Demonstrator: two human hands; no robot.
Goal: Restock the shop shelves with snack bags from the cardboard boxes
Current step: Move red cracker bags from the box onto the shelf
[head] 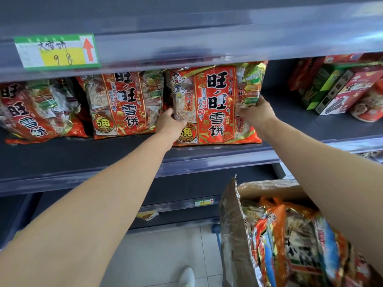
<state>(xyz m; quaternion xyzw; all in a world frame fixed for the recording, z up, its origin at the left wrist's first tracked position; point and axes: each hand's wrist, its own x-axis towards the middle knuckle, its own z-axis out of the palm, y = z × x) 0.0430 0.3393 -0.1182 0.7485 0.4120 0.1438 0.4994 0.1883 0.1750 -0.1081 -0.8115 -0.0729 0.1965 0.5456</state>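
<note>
Pretty clearly a small shop. Dark grey retail shelving point(83, 154) is fitted with clear plastic price strips point(228, 40) along the front edges, and a handwritten price label point(57, 51) with a red arrow is slotted into one. Identical red snack bags point(126, 104) are lined up facing outward, boxed goods point(339, 90) are stacked further along, and an opened cardboard box point(234, 224) stuffed with more bags is seen beside the shelves, above a tiled floor point(161, 255).

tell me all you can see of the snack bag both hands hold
The snack bag is glossy plastic, red and gold, with clear panels showing crackers, big characters down a red band and a cartoon child top left. It stands upright on the shelf, beside a matching bag. The left hand grips its left edge, the right hand its right edge.
</note>
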